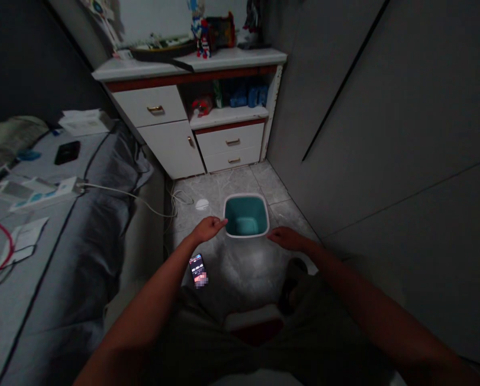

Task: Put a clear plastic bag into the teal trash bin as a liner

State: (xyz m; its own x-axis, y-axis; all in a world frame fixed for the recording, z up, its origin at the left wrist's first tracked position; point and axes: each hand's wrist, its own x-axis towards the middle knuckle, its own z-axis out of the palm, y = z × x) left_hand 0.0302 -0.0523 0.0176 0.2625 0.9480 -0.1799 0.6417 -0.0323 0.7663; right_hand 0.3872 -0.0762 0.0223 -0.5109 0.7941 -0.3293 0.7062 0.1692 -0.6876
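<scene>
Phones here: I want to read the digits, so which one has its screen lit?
The smartphone on the tile floor near the left hand; its screen shows digits. The black phone on the bedspread is dark.

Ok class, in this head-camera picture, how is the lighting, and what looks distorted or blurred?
Head view: dim, with glare on the floor tiles around the teal bin; the wide lens bends the white cabinet; the phone screen is partly pixelated.

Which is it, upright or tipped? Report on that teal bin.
Upright: the teal bin stands on the tile floor, its white rim facing up.
</scene>
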